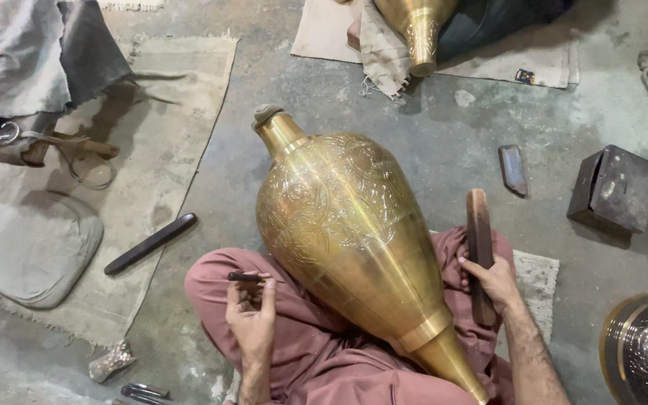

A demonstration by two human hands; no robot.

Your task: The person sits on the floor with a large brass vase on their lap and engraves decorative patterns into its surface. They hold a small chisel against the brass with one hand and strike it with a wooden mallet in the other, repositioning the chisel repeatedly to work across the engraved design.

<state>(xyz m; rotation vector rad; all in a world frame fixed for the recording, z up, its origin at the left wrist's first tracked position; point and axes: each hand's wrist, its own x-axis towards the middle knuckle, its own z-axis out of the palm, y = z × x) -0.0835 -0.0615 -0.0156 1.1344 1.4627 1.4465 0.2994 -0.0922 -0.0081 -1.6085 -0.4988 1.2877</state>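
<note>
Concrete floor [429,142] — two brass vases [346,232], one mallet [480,251].

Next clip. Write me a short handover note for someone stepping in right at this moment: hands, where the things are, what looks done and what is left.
Left hand: closed on a small dark chisel, held beside the vase, tip not touching it.
Right hand: gripping a dark wooden mallet, upright, clear of the vase.
Brass vase: lying across the lap, narrow end toward the person, neck pointing away.
Done: engraved patterns cover the wide upper body.
Left: the lower band near the narrow end looks plain.
Nearby: a dark bar on the mat to the left, a metal block on the floor to the right.
</note>
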